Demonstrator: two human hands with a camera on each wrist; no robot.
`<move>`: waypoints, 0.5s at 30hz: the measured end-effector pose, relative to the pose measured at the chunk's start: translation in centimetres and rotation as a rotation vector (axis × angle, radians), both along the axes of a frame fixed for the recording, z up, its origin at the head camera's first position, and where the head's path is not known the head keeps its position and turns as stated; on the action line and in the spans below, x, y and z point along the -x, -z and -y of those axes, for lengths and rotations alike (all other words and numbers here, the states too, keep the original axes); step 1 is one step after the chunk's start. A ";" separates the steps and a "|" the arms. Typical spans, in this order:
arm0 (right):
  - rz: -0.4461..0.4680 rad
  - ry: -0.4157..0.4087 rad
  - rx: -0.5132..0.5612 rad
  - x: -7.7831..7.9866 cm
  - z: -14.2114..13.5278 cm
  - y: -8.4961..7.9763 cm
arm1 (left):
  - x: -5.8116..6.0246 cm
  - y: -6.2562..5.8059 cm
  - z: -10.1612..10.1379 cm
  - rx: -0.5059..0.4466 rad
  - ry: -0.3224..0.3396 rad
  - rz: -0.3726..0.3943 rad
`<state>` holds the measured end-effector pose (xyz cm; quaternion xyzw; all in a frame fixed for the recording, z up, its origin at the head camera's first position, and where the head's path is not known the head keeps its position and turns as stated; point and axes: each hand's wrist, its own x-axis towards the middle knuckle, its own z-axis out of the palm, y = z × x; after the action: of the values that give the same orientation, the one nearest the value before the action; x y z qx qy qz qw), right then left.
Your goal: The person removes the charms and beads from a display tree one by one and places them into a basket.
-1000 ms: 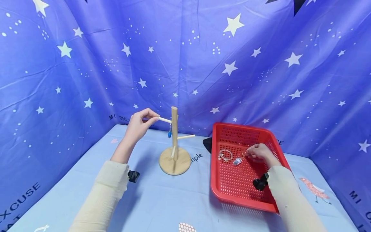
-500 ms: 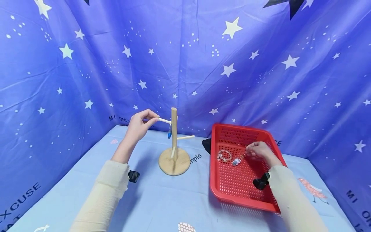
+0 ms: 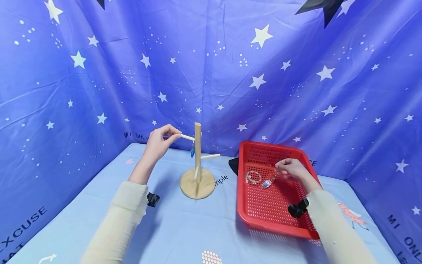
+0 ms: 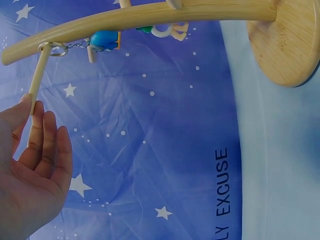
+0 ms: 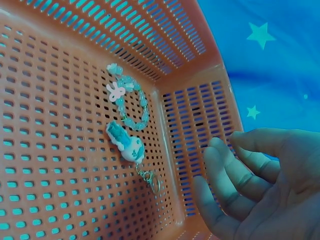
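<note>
My left hand (image 3: pixel 159 143) pinches the end of an upper wooden peg (image 4: pixel 40 75) on a wooden stand (image 3: pixel 197 146). A keychain with a blue charm (image 4: pixel 105 40) hangs by its ring from this peg, close to the post. In the red basket (image 3: pixel 242 205), my right hand (image 3: pixel 291 169) hovers with its fingers loosely bent and nothing between them. Just past the fingertips, a keychain with a white and grey-blue charm (image 3: pixel 266 184) lies on the basket floor, its ring (image 5: pixel 156 185) toward the hand. A beaded bracelet (image 3: pixel 254 177) lies beside it.
Lower pegs (image 3: pixel 211 156) stick out from the post above its round base (image 3: pixel 186 185). Another hanging charm with green and white parts (image 4: pixel 162 31) shows behind the post in the left wrist view. A star-printed curtain (image 3: pixel 211 73) encloses the light blue table cloth (image 3: pixel 184 231).
My right hand has shifted slightly left and up inside the basket. The head view has tilted and turned a little. My left hand keeps its pinch on the peg.
</note>
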<state>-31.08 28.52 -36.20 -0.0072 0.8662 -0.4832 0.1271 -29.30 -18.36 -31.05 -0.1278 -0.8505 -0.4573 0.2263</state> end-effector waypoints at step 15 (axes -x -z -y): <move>-0.003 -0.022 0.079 -1.6 1.0 -0.4 | 0.0 0.0 0.0 -0.009 0.006 -0.010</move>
<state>-29.52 27.50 -35.84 -0.0227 0.8466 -0.5154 0.1307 -29.26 -18.35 -31.05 -0.1314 -0.8468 -0.4613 0.2300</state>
